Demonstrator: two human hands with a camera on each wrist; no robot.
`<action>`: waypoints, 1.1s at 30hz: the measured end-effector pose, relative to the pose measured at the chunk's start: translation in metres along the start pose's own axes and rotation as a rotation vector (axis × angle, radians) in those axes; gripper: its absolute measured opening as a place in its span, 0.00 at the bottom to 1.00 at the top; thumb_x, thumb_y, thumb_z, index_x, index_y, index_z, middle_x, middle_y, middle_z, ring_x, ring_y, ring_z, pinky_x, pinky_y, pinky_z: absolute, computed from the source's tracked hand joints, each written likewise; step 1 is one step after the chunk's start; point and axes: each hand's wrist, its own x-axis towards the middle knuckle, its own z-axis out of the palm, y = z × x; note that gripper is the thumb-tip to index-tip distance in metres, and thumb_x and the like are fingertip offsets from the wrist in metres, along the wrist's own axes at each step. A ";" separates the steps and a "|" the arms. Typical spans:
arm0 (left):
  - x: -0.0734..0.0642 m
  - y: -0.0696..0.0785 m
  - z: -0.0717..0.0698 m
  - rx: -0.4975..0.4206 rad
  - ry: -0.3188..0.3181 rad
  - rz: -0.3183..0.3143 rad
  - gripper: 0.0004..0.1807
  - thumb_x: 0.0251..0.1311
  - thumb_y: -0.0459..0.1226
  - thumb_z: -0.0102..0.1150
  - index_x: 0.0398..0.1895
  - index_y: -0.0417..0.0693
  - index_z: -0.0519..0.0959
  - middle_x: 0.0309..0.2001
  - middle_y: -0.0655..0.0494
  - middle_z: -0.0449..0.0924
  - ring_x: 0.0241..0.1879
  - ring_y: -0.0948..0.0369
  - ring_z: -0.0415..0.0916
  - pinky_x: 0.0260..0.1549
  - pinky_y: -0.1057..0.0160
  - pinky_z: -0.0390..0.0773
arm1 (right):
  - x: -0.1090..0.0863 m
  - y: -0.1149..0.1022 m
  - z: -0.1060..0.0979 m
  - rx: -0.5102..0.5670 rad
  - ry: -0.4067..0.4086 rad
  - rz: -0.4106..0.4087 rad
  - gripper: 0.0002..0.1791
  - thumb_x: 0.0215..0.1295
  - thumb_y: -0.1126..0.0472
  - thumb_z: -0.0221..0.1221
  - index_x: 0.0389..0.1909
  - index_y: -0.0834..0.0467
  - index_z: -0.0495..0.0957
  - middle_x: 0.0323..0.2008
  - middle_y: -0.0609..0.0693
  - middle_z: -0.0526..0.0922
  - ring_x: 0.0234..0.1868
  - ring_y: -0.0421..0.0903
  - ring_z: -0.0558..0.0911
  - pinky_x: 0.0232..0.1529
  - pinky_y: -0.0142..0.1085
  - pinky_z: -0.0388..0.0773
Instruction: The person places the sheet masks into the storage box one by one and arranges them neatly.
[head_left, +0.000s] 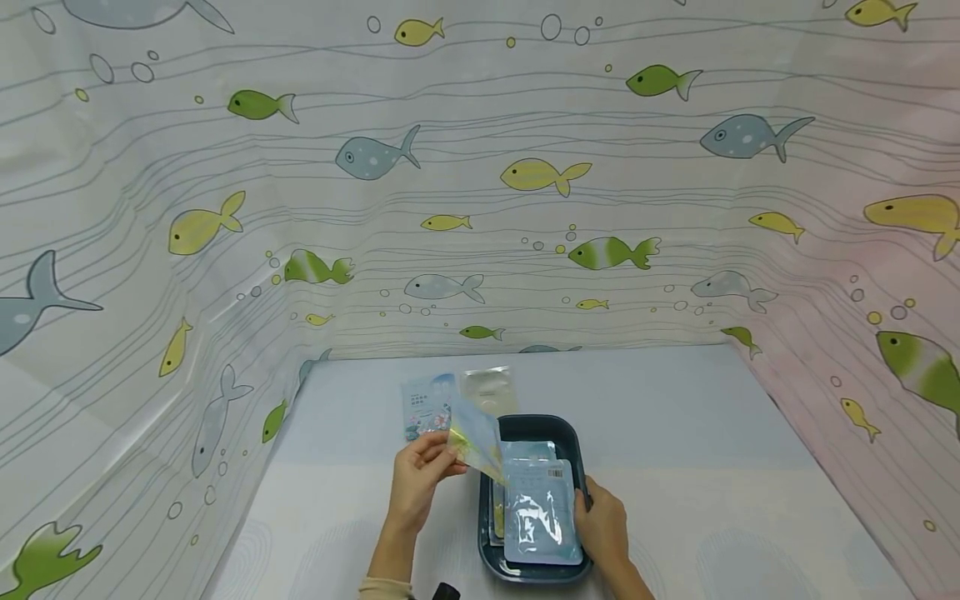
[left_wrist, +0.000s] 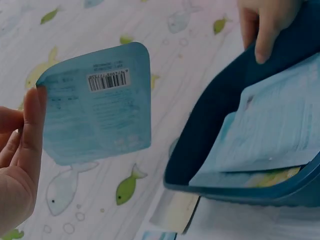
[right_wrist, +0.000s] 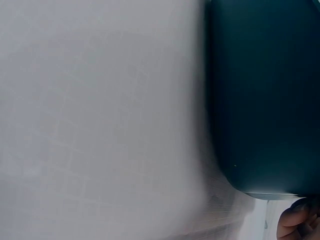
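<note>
My left hand pinches a flat sachet by its edge, over the left side of a dark blue tray. The left wrist view shows the sachet's light blue side with a barcode. My right hand grips the tray's right rim. Inside the tray, several sachets lie overlapped, with a shiny light blue sachet on top. In the right wrist view, the tray's dark wall fills the right side, and curled fingers show at the lower corner.
Behind the tray on the white table lie a blue printed sachet and a pale cream sachet. A fish-patterned sheet surrounds the table at the back and sides. A small black object shows at the bottom edge.
</note>
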 end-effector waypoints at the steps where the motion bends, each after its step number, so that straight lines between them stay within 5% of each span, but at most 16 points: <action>1: 0.000 -0.002 0.004 -0.005 -0.020 -0.012 0.16 0.58 0.21 0.51 0.47 0.15 0.67 0.29 0.50 0.80 0.26 0.62 0.80 0.30 0.66 0.80 | 0.000 0.000 0.000 -0.002 0.000 0.001 0.15 0.57 0.69 0.58 0.44 0.73 0.78 0.33 0.63 0.84 0.24 0.44 0.78 0.21 0.32 0.70; 12: -0.006 -0.029 0.040 -0.020 -0.154 -0.106 0.14 0.57 0.22 0.52 0.45 0.17 0.69 0.32 0.37 0.79 0.24 0.63 0.80 0.29 0.66 0.80 | 0.001 0.002 0.002 0.002 -0.015 0.011 0.14 0.58 0.68 0.57 0.44 0.71 0.78 0.32 0.61 0.84 0.24 0.43 0.76 0.21 0.32 0.68; 26: -0.021 -0.051 0.057 -0.022 -0.194 -0.180 0.17 0.57 0.23 0.52 0.47 0.16 0.68 0.35 0.27 0.78 0.24 0.66 0.79 0.28 0.67 0.79 | 0.001 0.002 0.000 -0.007 0.000 -0.008 0.13 0.57 0.70 0.59 0.43 0.70 0.79 0.31 0.60 0.84 0.26 0.46 0.79 0.24 0.37 0.73; 33: -0.025 -0.061 0.059 0.064 -0.137 -0.244 0.14 0.55 0.22 0.52 0.45 0.20 0.72 0.33 0.31 0.80 0.22 0.63 0.79 0.27 0.65 0.80 | 0.001 0.003 0.000 -0.004 0.007 -0.029 0.11 0.56 0.70 0.59 0.41 0.68 0.80 0.27 0.56 0.83 0.22 0.43 0.75 0.22 0.35 0.69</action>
